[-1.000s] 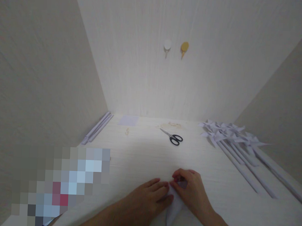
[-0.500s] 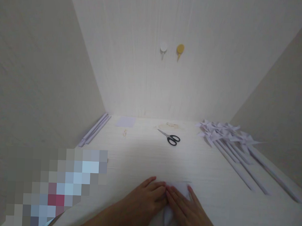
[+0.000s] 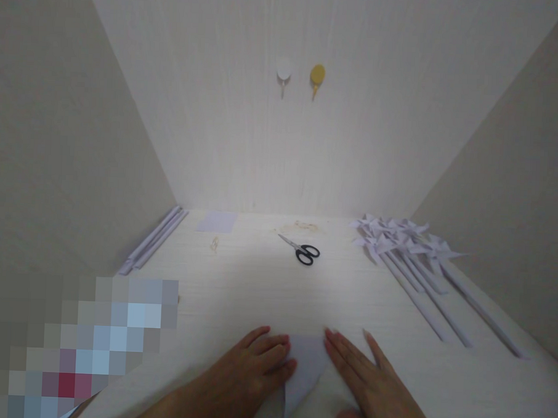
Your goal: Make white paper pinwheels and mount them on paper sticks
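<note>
Against the left wall, a bundle of long rolled pale-lilac paper sticks (image 3: 152, 242) lies on the pale wood-grain desk (image 3: 238, 293). Nearer the back wall sits a small flat square of lilac paper (image 3: 216, 221), with a tiny tan loop, perhaps a rubber band (image 3: 214, 244), just in front of it. At the near edge the left hand (image 3: 258, 365) lies flat, fingers together, its fingertips pressing on the left edge of a folded pale-lilac paper piece (image 3: 305, 369); its grip is open, holding nothing. The folded piece lies flat on the desk between the two hands, tapering to a point toward the person. Well beyond it, black-handled scissors (image 3: 300, 250) lie closed near the back wall, with a faint heap of tan bands (image 3: 306, 225) behind them. The right hand (image 3: 368, 379) rests palm down, fingers spread, touching the paper's right edge, its grip likewise open. Far right, a row of lilac paper pinwheels on rolled sticks (image 3: 406, 251) lies side by side.
</note>
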The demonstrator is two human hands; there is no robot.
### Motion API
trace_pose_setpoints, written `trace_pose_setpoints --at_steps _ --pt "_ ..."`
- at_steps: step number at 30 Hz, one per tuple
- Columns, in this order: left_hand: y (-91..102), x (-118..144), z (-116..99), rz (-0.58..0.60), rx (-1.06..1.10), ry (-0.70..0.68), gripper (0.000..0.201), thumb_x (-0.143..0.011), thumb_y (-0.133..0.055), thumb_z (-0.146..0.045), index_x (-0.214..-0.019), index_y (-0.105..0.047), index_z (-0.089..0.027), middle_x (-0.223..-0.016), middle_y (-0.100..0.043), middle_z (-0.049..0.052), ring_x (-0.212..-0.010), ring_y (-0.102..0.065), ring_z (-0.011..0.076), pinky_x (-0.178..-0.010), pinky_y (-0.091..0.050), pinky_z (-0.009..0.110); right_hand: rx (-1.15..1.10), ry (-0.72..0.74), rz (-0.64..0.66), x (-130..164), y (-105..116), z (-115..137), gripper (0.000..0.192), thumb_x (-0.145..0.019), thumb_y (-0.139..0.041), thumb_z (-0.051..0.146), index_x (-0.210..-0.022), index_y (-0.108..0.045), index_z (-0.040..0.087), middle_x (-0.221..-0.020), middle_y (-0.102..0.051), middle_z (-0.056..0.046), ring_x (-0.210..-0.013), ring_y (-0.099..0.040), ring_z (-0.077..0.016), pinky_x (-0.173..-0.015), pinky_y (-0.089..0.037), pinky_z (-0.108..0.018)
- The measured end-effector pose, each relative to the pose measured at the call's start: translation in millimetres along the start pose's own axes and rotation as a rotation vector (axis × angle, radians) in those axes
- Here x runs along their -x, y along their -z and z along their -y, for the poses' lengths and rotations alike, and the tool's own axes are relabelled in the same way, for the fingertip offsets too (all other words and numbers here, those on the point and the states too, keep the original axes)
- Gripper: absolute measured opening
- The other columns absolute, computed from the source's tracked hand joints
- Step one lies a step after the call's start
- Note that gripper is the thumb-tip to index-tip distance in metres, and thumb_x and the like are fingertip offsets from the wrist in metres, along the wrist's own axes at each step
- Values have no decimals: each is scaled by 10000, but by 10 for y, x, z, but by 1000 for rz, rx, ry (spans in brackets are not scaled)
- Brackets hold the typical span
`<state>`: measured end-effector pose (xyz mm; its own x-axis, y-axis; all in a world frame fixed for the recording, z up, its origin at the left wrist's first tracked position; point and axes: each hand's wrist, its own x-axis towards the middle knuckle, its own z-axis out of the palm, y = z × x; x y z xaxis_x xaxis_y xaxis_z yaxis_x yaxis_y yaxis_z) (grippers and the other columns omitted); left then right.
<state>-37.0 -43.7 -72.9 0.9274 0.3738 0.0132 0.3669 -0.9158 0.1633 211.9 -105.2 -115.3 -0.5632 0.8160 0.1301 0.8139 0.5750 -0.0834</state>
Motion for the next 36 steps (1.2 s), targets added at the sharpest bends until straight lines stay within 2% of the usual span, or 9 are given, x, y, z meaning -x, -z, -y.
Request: trace_pose_setpoints --at_steps 5,9,16,19,22,26,30,33,36 --pt "-43 -5 15 26 -29 -14 390 -827 -326 -142 -1214 -355 -182 -1209 -451 75 -1137 -371 197 -979 -256 396 67 -97 -37 25 -34 117 788 -740 -469 437 -1334 -50 134 -1333 -267 -136 -1189 -316 -281 -948 -197 -527" --pt "-97 -9 31 3 -13 -4 365 -850 -291 -179 -1206 -364 -206 -1191 -462 61 -1140 -365 180 -986 -233 393 86 8 -115 4 -116 316 803 -734 -416 528 -1328 -100 88 -1294 -350 -148 -1161 -356 -284 -953 -189 -520" --pt "-133 0 30 -36 11 3 347 -856 -281 -212 -1184 -394 -216 -1173 -471 55 -1130 -369 170 -987 -220 380 183 126 -250 -47 -257 674 427 -849 -331 334 -1247 -348 182 -1182 -518 -27 -1066 -458 -182 -933 -296 -378" --pt "-149 7 44 -48 9 0 348 -855 -282 -216 -1183 -398 -215 -1170 -474 56 -1115 -384 166 -979 -234 372 240 180 -293 -51 -278 759 381 -850 -329 348 -1194 -421 211 -1171 -528 -5 -1035 -484 -186 -904 -323 -364" --pt "-180 17 68 -75 8 -9 349 -848 -298 -201 -1179 -408 -225 -1178 -468 53 -1106 -394 161 -972 -251 360 207 184 -254 -31 -296 744 405 -851 -330 339 -1231 -373 206 -1183 -515 -21 -1045 -484 -186 -899 -335 -354" --pt "-222 24 76 -110 -2 -11 360 -824 -345 -170 -1171 -419 -224 -1171 -471 59 -1090 -408 164 -972 -254 364 -8 134 -82 20 -264 645 516 -829 -387 304 -1307 -223 196 -1219 -475 -33 -1093 -454 -148 -941 -316 -306" --pt "-235 29 51 -117 -16 5 363 -817 -356 -162 -1172 -416 -210 -1162 -476 66 -1098 -404 166 -975 -255 362 -151 54 90 52 -106 571 663 -750 -466 462 -1313 -208 226 -1334 -299 -41 -1195 -323 -200 -984 -262 -392" --pt "-240 36 38 -121 -34 5 361 -818 -347 -156 -1169 -419 -204 -1161 -475 74 -1098 -407 168 -973 -262 364 -164 -95 93 33 18 489 538 -813 -394 398 -1303 -219 265 -1338 -295 -11 -1219 -275 -183 -990 -232 -441" --pt "-255 41 27 -151 -49 7 364 -812 -351 -146 -1165 -422 -203 -1152 -479 81 -1088 -416 173 -968 -266 385 -151 -250 13 -3 73 366 442 -844 -341 358 -1276 -285 281 -1313 -349 -10 -1213 -287 -177 -978 -234 -468"
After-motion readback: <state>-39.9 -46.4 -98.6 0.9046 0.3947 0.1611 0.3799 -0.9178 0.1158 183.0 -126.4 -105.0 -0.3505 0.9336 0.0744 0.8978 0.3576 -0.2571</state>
